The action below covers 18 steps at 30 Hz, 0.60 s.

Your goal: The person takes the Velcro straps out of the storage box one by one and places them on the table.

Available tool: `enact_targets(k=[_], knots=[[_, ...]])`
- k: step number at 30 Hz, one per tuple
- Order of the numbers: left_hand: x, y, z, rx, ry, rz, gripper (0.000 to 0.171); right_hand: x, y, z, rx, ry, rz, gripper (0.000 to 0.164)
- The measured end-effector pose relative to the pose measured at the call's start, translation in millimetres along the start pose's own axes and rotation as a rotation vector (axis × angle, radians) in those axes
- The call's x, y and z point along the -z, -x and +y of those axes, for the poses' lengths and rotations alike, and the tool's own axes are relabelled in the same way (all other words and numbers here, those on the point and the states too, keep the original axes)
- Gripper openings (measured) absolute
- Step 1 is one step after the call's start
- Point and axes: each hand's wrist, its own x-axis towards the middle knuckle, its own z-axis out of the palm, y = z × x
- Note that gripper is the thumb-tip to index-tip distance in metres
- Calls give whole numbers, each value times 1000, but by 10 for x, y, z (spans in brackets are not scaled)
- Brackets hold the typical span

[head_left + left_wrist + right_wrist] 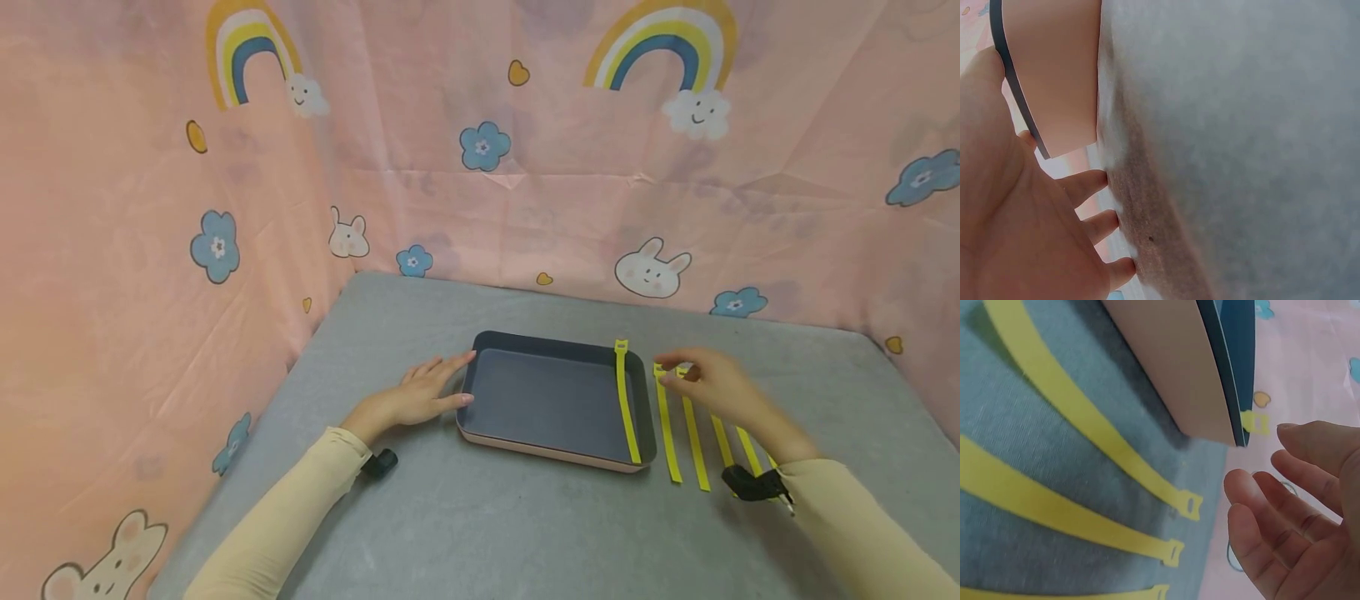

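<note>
A rectangular baking pan, dark grey inside and pinkish outside, sits on the table. My left hand is at its left rim, index fingertip and thumb against the edge and the other fingers extended beside it. One yellow strap with a slotted head lies across the pan's right end, its head over the far rim. To the right of the pan, my right hand hovers over the heads of several yellow straps. Its fingers are loosely bent, with nothing between them in the right wrist view.
Grey cloth covers the table. A pink printed curtain hangs along the back and left sides. The straps right of the pan lie side by side in a row, some partly hidden under my right forearm.
</note>
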Motion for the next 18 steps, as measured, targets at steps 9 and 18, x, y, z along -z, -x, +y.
enact_targets(k=[9,18], knots=[[-15,-11,-28,1,-2,0,74,-73,-80,-100,15,-6,15,36],[-5,-7,-22,-2,5,-4,74,-129,-148,-149,-19,-29,2,39]])
